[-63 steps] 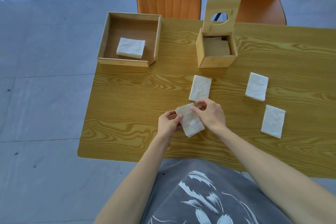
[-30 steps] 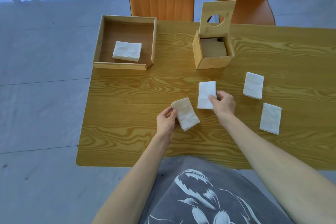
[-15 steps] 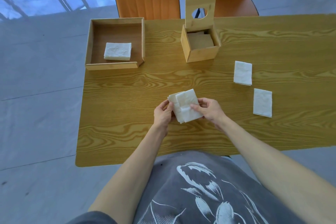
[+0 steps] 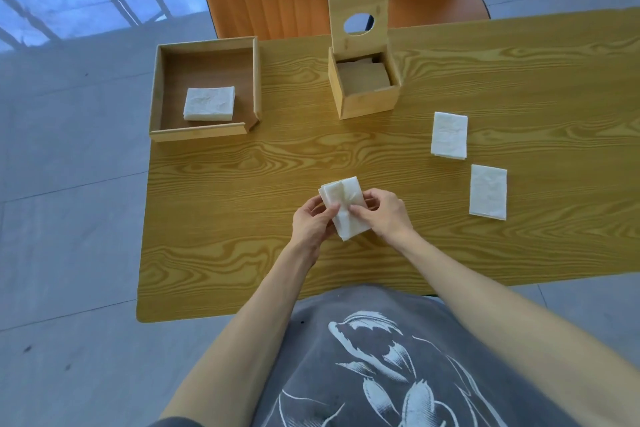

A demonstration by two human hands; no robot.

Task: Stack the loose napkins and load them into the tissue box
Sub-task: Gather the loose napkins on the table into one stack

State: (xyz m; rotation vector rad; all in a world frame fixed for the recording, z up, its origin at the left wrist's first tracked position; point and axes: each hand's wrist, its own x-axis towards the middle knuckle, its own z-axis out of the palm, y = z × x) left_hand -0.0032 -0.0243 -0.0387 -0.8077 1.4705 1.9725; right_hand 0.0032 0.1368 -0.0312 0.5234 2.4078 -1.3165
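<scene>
White napkins point(image 4: 344, 206), stacked unevenly, sit pinched between the left hand point(image 4: 310, 224) and right hand point(image 4: 384, 215) above the wooden table point(image 4: 242, 218), with the open tissue box point(image 4: 367, 102) well beyond them.

I'm seeing a smooth, wood-grained surface point(image 4: 242, 218) showing a satin sheen, a matt bare-wood tissue box point(image 4: 369, 102), and soft, crinkled paper napkins point(image 4: 449, 135).

Tray point(image 4: 204, 131) left of tissue box point(image 4: 367, 102)
</scene>
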